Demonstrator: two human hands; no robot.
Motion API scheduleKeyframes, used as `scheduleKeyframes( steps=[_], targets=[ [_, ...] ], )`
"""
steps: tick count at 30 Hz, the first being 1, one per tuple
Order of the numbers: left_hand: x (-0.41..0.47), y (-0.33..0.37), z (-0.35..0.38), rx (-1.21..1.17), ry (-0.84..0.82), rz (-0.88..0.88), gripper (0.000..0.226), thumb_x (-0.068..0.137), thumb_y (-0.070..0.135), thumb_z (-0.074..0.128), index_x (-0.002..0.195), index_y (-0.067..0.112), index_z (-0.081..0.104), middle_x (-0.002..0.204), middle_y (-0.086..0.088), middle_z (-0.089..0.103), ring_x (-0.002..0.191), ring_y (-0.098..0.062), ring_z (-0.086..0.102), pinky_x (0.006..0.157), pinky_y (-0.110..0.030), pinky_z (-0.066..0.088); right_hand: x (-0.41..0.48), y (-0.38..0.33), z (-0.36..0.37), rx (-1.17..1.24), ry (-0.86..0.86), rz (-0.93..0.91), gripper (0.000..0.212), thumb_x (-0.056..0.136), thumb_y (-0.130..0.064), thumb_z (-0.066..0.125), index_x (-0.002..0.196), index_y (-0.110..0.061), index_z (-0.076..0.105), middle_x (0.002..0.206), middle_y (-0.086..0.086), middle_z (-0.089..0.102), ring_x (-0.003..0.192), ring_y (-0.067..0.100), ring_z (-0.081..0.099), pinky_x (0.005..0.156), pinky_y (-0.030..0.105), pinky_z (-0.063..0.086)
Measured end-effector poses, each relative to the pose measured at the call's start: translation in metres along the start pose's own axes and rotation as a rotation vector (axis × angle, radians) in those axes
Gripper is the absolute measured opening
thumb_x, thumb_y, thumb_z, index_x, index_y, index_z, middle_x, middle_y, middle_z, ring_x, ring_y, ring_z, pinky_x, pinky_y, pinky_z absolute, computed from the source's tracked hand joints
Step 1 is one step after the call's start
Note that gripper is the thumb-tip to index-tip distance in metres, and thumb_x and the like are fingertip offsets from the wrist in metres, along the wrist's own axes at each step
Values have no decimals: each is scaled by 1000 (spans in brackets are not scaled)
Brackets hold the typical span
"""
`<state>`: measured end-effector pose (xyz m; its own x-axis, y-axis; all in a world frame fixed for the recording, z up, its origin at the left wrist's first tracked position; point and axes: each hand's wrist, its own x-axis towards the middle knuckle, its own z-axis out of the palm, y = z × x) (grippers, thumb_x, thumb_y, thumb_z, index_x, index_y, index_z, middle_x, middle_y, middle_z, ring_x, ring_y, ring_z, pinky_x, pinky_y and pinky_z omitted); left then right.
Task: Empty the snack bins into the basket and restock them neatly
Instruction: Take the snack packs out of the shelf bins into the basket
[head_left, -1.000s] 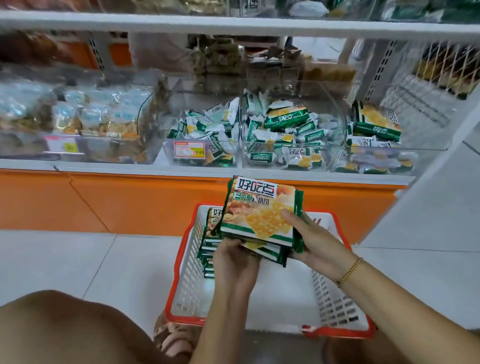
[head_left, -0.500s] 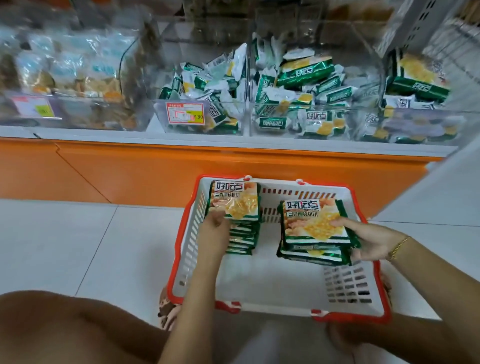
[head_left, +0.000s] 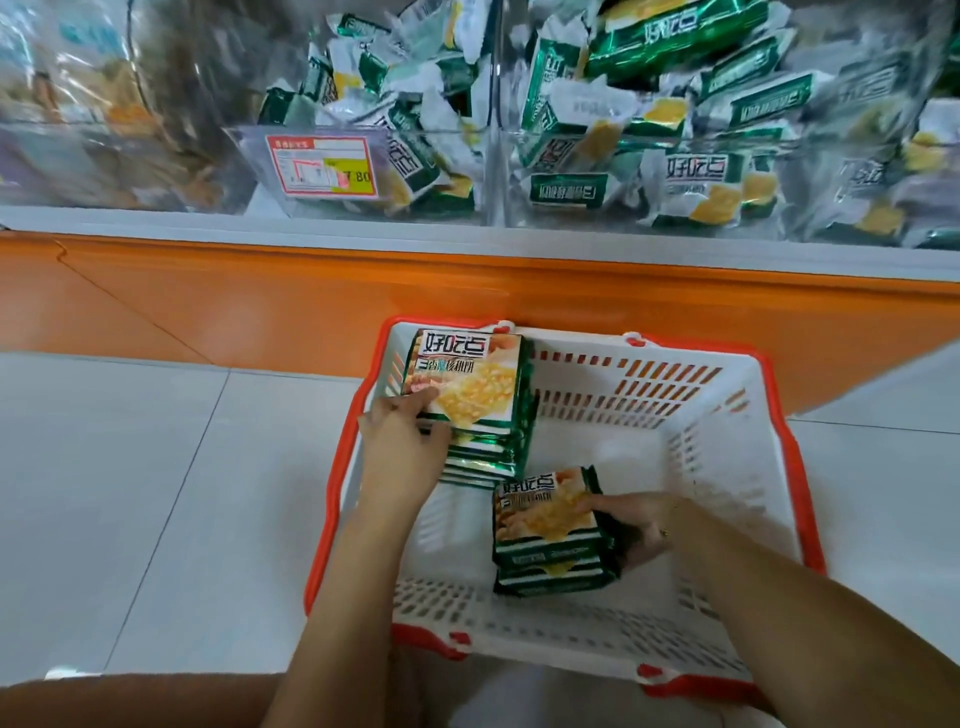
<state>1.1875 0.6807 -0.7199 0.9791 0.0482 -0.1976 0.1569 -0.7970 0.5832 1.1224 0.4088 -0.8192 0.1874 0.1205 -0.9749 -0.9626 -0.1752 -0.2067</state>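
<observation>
The stacked packs (head_left: 467, 384) read 好吃点; the price tag (head_left: 322, 166) on the clear bin (head_left: 244, 150) shows 7.80.

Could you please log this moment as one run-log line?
left hand: holds tall packet stack | right hand: grips short packet stack | basket: both stacks inside

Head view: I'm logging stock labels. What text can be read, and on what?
"好吃点": top packet of left stack in the basket.
"好吃点": top packet of right stack.
"好吃点": binned packet.
"7.80": price tag, first digit faint.
Smaller print: too blurred.
</observation>
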Motion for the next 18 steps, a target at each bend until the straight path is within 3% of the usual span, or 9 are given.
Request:
scheduleKeyframes(
  steps=[2,3,6,8,11,13,16,18],
  targets=[
    [1,3,0,13,-3,-6,42,87,20,62,128,19,60,120,-19,54,112,-38,48,95,-37,37,-7,-8,24,98,-64,51,69,87,-32,69,142,-8,34,129,18,54,101,30,59,93,46,48],
    [1,4,0,10,-4,-3,42,86,21,63,128,19,61,120,-18,54,112,-38,49,95,-38,38,-3,-8,28,112,-77,60,61,90,-26,65,140,-7,36,125,18,57,100,31,60,96,47,47],
    [1,3,-1,-19,-22,6,46,83,31,61,127,19,62,119,-16,58,110,-37,53,98,-45,44,3,-4,33,171,-114,50,58,87,-18,67,136,-1,41,136,18,49,123,34,50,100,47,44],
    [-1,3,-3,-53,-35,5,49,80,36,56,126,20,62,117,-14,57,110,-36,54,97,-48,45,14,3,31,117,-35,54,58,85,-13,70,135,2,43,141,17,44,131,36,42,97,48,46],
    [-1,1,-6,-81,-23,6,40,87,24,61,127,22,61,117,-14,54,110,-36,52,96,-49,45,32,13,34,29,-2,78,68,70,-2,82,131,-1,52,140,17,48,126,37,47,89,51,52],
    [-2,0,-7,-77,-23,22,40,88,19,62,128,22,60,117,-14,52,110,-35,51,96,-48,44,45,15,46,-56,23,56,68,61,4,86,124,-2,59,135,16,54,121,35,52,94,50,50],
    [-2,-1,-10,-78,-56,35,40,90,19,61,129,21,59,118,-13,50,113,-34,50,98,-46,43,83,15,72,-84,60,-67,54,67,0,82,117,-6,66,124,12,63,112,29,59,98,41,49],
    [-3,-1,-11,-84,-75,33,40,90,19,60,130,21,59,119,-12,49,116,-33,49,99,-45,44,51,-5,97,-60,73,-72,52,71,-7,80,120,-5,62,124,12,62,110,27,58,98,38,48]
  ],
)
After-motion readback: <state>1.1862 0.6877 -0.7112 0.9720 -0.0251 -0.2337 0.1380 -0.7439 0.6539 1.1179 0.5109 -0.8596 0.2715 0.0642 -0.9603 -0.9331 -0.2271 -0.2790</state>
